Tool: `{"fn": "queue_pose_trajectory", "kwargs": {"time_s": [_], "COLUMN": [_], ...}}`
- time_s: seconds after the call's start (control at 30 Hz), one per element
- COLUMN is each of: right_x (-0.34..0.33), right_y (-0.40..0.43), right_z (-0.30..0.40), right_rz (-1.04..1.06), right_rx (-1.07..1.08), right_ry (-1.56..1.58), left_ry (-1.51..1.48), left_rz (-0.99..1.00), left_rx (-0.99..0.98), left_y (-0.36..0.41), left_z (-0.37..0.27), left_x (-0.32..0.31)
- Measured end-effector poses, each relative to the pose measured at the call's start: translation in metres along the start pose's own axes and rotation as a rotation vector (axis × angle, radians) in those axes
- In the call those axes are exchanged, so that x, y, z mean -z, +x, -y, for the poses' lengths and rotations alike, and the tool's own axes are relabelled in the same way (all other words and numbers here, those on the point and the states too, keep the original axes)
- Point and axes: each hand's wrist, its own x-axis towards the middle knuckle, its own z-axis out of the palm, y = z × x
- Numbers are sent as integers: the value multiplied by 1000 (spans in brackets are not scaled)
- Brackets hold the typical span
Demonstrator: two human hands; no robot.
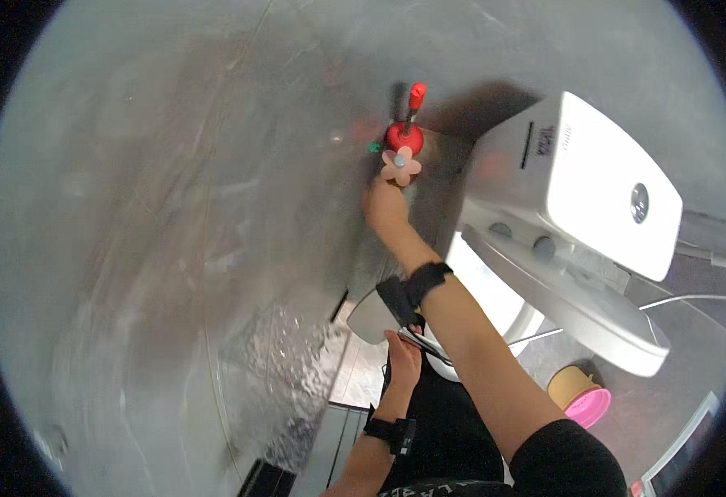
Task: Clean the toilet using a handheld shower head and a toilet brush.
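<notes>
My right hand (388,204) reaches into the corner beside the toilet, just below a pink flower-shaped piece (401,166) with a grey centre. Its fingers are mostly hidden, so I cannot tell what they grip. Directly beyond the flower is a rounded red object (405,139) with a dark stick rising from it, tipped by a red cap (417,95). Closer to my body, my left hand (404,360) holds a flat, round-ended grey object (369,317) by its edge. The right wrist strap covers part of that object.
To the right stands a white toilet; its tank (611,186) and raised lid (568,298) jut out near my right arm. A yellow and pink bucket (577,394) sits on the floor behind it. A grey wall (152,217) fills the left side, with patterned glass (282,373) lower down.
</notes>
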Motion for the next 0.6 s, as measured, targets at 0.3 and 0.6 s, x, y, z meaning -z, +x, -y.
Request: {"fn": "queue_pose_trajectory", "kwargs": {"time_s": [0.3, 0.6], "right_x": [196, 198], "right_y": [-252, -481], "right_z": [-26, -193], "right_rz": [-144, -250], "right_rx": [89, -377], "right_ry": [335, 891], "left_ry": [212, 431], "left_rz": [46, 105], "left_rx": [-151, -227], "left_y": [-49, -107], "left_z": [11, 54], "left_x": [3, 28]}}
